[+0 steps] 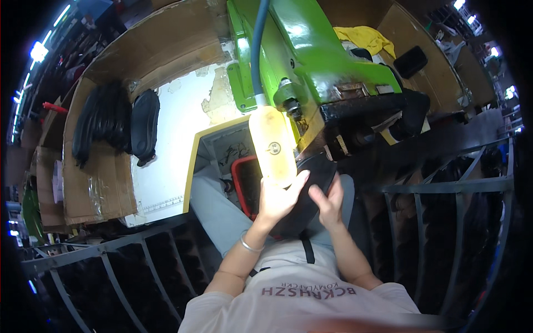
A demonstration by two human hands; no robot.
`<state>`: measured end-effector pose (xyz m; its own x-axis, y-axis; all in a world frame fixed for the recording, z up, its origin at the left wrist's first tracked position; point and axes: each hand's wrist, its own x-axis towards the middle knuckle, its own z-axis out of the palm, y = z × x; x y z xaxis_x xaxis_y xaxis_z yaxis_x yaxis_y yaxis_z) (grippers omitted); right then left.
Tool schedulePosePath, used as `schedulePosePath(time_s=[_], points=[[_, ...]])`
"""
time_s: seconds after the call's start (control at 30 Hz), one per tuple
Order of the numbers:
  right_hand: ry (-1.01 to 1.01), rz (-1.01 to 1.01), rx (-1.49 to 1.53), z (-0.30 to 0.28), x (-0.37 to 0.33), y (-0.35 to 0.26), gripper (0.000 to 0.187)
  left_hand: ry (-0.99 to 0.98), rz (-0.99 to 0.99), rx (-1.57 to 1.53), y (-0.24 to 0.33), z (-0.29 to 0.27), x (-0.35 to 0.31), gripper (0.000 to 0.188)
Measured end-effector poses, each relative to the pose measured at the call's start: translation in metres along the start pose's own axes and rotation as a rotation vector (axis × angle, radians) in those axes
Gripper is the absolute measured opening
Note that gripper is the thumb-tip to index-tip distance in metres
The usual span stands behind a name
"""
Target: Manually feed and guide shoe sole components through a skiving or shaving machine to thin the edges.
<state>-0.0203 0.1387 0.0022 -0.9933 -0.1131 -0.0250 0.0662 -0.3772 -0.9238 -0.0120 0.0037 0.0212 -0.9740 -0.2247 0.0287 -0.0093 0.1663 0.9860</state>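
Observation:
A soft black piece (317,168), perhaps fabric or leather, hangs below the head of a green machine (311,41). My left hand (279,200) grips its left side, thumb upward; its fingertips are partly hidden by a bright yellow-white lamp (272,144). On the other side, my right hand (328,203) holds the piece's right edge, thumb apart from the fingers and lying toward the black surface. The lower part of the piece hangs dark over my lap, and its outline there is hard to make out. Its far end goes in under the machine head.
Several black oval cases (102,119) stand in the cardboard box at left, with another black case (145,123) beside them. At right, a cardboard box holds a yellow cloth (366,40) and a black case (411,62). A red bin (244,172) sits below. Metal racks (452,187) flank me.

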Motion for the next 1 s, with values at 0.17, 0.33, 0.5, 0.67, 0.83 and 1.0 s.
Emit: schedulePosePath(time_s=[0.17, 0.33, 0.5, 0.67, 0.83, 1.0], points=[[-0.358, 0.269, -0.42, -0.05, -0.077, 0.02, 0.049, 0.071, 0.059, -0.101, -0.005, 0.01, -0.002, 0.012], [-0.247, 0.515, -0.063, -0.106, -0.094, 0.003, 0.045, 0.069, -0.009, -0.218, -0.011, 0.007, -0.024, 0.016], [0.005, 0.22, -0.076, -0.136, -0.064, -0.037, 0.046, 0.077, -0.112, -0.48, -0.014, 0.02, -0.03, 0.027], [0.159, 0.017, -0.084, -0.129, 0.001, -0.066, 0.032, 0.061, -0.116, -0.496, -0.016, 0.023, -0.025, 0.027], [0.1, -0.033, -0.123, -0.089, 0.067, -0.072, 0.023, 0.06, 0.028, -0.311, 0.006, -0.009, -0.002, 0.023], [-0.05, 0.044, -0.066, -0.042, 0.075, -0.06, 0.02, 0.084, 0.06, -0.202, 0.007, -0.065, 0.0, 0.022]])
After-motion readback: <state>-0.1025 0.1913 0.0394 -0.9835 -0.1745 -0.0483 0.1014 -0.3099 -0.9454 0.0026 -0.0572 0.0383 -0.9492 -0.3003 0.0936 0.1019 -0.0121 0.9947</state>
